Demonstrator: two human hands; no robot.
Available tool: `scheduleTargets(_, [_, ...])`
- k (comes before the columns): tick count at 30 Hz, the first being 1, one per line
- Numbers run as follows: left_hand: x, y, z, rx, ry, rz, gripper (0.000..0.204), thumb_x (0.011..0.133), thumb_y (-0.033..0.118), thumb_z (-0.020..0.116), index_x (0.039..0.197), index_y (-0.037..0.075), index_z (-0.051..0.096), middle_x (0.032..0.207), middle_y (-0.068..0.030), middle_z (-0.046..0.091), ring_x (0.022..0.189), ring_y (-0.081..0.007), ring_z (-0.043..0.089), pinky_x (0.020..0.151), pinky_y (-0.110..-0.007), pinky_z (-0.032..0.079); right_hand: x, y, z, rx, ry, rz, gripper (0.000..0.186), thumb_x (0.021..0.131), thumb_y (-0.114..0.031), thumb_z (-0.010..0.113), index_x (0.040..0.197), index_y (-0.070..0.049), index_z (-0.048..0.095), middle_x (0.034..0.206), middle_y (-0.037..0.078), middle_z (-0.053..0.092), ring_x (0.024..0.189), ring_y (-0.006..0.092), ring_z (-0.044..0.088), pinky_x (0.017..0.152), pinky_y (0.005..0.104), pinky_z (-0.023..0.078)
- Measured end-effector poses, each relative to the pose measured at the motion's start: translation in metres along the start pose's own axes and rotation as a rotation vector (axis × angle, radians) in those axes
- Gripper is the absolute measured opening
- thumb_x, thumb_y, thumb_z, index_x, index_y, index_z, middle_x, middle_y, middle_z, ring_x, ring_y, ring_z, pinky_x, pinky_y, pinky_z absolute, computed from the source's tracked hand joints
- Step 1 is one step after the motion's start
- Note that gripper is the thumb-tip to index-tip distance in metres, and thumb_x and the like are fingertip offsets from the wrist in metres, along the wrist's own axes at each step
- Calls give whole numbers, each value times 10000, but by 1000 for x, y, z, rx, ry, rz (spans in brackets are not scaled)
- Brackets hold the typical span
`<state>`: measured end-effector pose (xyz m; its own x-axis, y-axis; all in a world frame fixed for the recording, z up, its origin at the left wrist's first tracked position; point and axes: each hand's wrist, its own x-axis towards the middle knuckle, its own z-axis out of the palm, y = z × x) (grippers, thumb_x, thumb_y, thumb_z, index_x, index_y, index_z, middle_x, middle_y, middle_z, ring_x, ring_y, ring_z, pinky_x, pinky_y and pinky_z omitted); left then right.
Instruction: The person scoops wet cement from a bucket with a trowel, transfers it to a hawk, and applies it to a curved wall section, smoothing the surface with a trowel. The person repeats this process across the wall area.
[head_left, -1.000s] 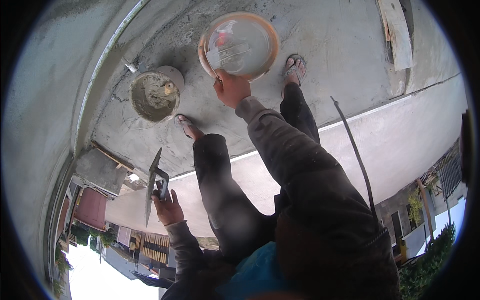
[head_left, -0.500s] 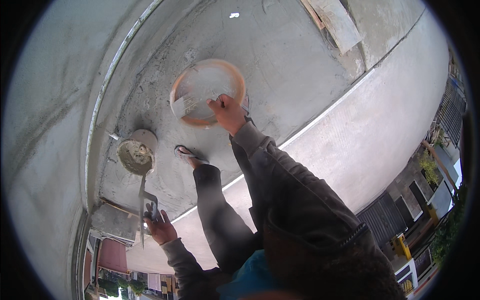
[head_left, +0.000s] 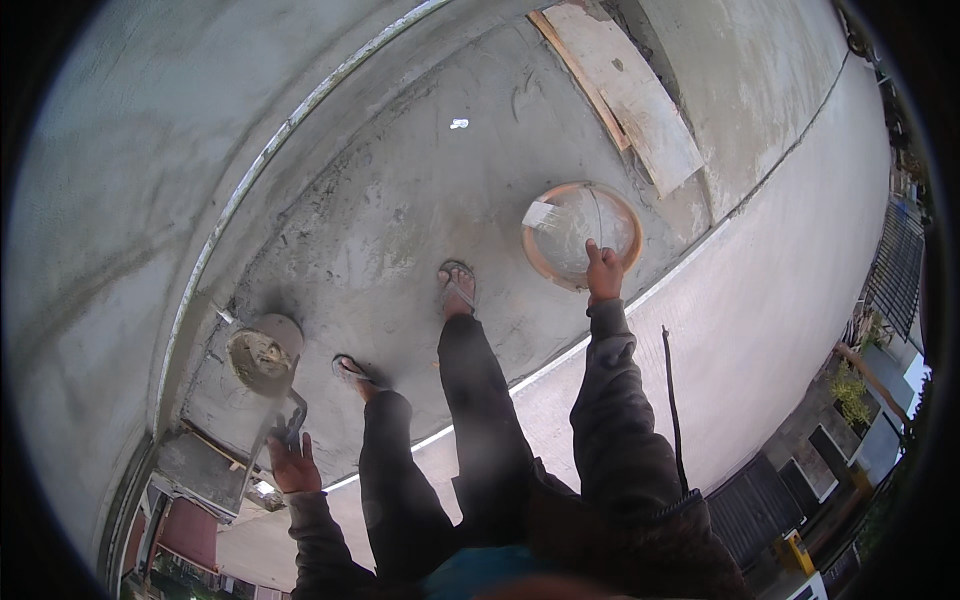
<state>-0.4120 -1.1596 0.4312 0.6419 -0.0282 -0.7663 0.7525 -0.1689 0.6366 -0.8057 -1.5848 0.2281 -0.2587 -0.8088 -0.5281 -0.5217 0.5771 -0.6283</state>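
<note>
My right hand (head_left: 603, 272) is closed at the near side of an orange round bucket (head_left: 532, 258) of cloudy water, gripping its thin wire handle (head_left: 598, 212). A pale rectangular patch shows at the bucket's left side; I cannot tell if it is an object or a reflection. At the lower left, my left hand (head_left: 293, 468) is closed round the dark handle of a plastering trowel (head_left: 262, 440), whose blade is seen nearly edge-on. Just beyond the trowel stands a small bucket (head_left: 290, 332) with wet grey mortar (head_left: 262, 360) inside.
My sandalled feet (head_left: 457, 288) stand on the grey cement floor (head_left: 400, 180). A plastered wall (head_left: 110, 200) rises at left, and a pale wall (head_left: 760, 260) runs along the right. Boards (head_left: 630, 90) lie at the far right. A small white scrap (head_left: 459, 124) rests on the floor.
The orange bucket has moved right with my right hand and looks smaller, farther below me. My right foot now shows. My left hand still holds the trowel beside the mortar bucket.
</note>
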Motion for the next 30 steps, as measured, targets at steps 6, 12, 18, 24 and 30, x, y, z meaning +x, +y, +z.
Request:
scheduleTargets(6, [12, -2, 9, -18, -142, 0, 384, 999, 375, 514, 1323, 170, 530, 1380, 2, 524, 1259, -156, 454, 1069, -446, 333, 64, 46, -37, -277, 42, -90, 507, 880, -431, 661, 685, 24, 550, 606, 100, 516, 600, 204, 476, 620, 395, 417])
scheduleTargets(12, [26, -9, 2, -44, -204, -8, 452, 987, 408, 525, 1372, 176, 479, 1485, 11, 434, 1349, -163, 373, 1120, -444, 249, 54, 64, -50, -367, 39, 28, 393, 854, -381, 679, 883, 7, 623, 747, 134, 666, 737, 261, 646, 734, 375, 503])
scheduleTargets(18, [24, -13, 10, -144, -108, -5, 471, 998, 400, 503, 1407, 173, 452, 1505, 5, 415, 1367, -158, 372, 1110, -435, 285, -14, -17, 22, -409, -515, -259, 645, 860, -268, 696, 1379, -12, 412, 1151, 197, 666, 1059, 314, 653, 904, 406, 506])
scheduleTargets(24, [33, -21, -9, -309, -58, 10, 464, 1011, 359, 478, 1421, 145, 438, 1520, -21, 392, 1379, -183, 373, 1129, -451, 296, -4, -57, 87, -797, -271, -394, 471, 852, -203, 695, 1275, -93, 519, 1205, 193, 614, 1074, 353, 622, 855, 430, 524])
scheduleTargets(30, [67, -53, -64, -467, -46, 171, 427, 1028, 352, 442, 1379, 110, 464, 1473, -68, 436, 1349, -212, 406, 1132, -458, 305, -105, -110, 138, -745, -240, -651, 271, 884, -220, 646, 1135, -124, 604, 1124, 102, 606, 900, 288, 659, 804, 426, 520])
